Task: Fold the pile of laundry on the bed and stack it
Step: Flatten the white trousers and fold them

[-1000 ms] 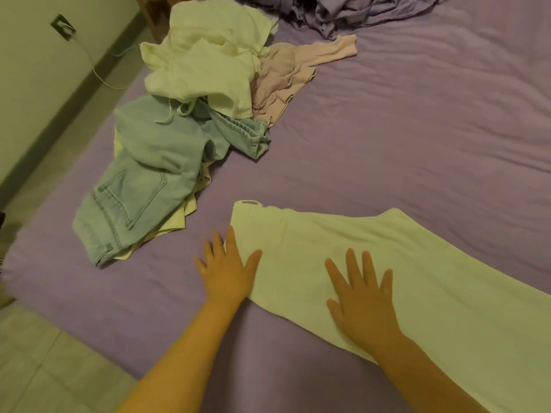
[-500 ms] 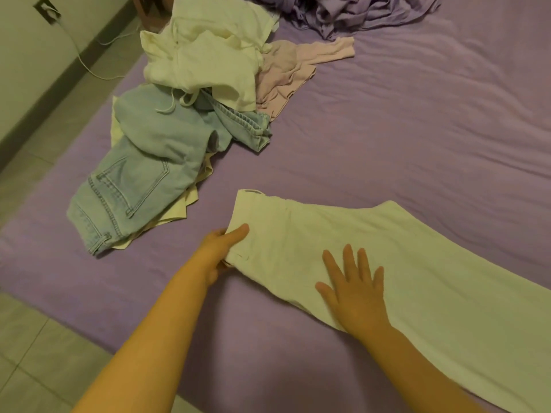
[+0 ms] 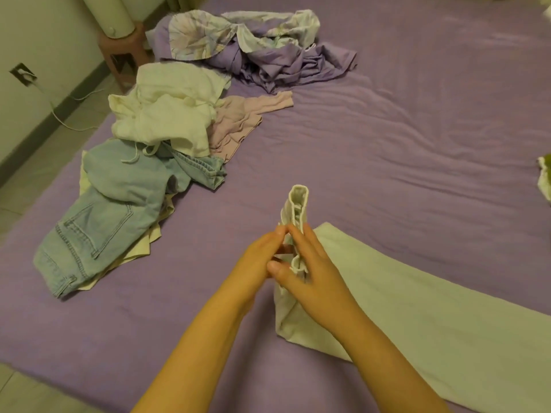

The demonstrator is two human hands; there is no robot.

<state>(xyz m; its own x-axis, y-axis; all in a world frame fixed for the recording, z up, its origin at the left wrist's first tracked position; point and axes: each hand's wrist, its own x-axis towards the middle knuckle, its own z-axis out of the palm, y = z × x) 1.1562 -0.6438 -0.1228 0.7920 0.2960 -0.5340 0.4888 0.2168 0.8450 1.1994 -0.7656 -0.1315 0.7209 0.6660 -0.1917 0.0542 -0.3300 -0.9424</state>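
Purple sheets cover the whole bed [image 3: 387, 129], with a beige wall and a bit of tiled floor off at 9 o'clock. So where are we with the laundry? Honestly, barely started as far as I can tell. No folded stack shows anywhere in view. The pile [image 3: 155, 138] sits up at 10 o'clock, still a heap: light blue jeans [image 3: 104, 222] sprawled at the front, a crumpled white top [image 3: 167, 114] above them, a pinkish piece [image 3: 238, 123] poking out just beside it, something pale yellow peeking from under the denim. Further back at 12 o'clock there's a bunched purple bedsheet [image 3: 268, 55], not sure that even counts as laundry.

The one item being worked is the cream trousers [image 3: 432, 317], laid out from the middle toward 4 o'clock. Both hands are on the waistband end: the left hand [image 3: 253, 263] and right hand [image 3: 310, 269] are pressed close together, fingers curled and pinching the fabric so that end stands up off the bed.

Compared with half a second ago, that's the big change. Back then the trousers lay flat, the right palm was spread on them and the left was just taking the corner. Now the end is lifted and gathered, I'd guess to fold it over.
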